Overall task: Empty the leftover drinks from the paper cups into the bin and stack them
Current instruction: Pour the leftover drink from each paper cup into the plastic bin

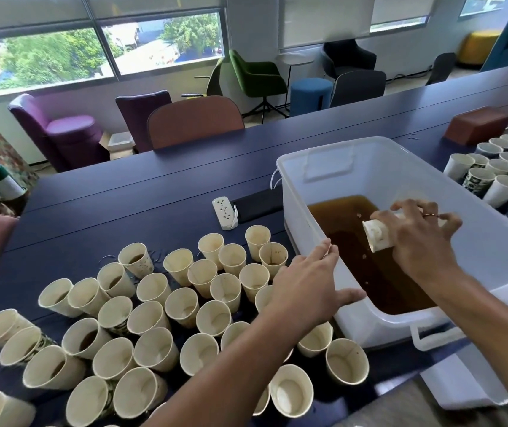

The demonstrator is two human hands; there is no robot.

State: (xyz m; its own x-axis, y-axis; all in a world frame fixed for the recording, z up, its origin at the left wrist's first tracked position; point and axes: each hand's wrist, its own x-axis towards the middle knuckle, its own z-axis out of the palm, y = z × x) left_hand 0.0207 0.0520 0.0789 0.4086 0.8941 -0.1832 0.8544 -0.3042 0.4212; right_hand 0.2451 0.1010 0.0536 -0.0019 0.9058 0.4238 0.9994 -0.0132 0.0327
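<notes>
The right hand (422, 235) gripped a white paper cup (377, 234) over the clear plastic bin (354, 167), fingers and thumb wrapped round the cup's body. The cup was tipped well over, its long axis lying nearly level and running from the palm out toward the left, mouth facing left and slightly down above the brown liquid (363, 241) pooled in the bin. Droplets showed over the surface below the mouth, so the cup looked close to drained.

The left hand (308, 282) held nothing; its fingers lay extended over the bin's near-left rim, thumb spread toward the bin's inside, just beside the nearest of the cups with leftovers (141, 318) crowded on the dark table (154, 186).

The empty cups (499, 167) stood on the far right, past the bin wall, on the side behind the gripping palm. So the emptied cup would probably have to be righted and carried rightward, away from where its mouth pointed. The right hand was plainly the nearer to that group, while the left was the nearer to the next full cup.
</notes>
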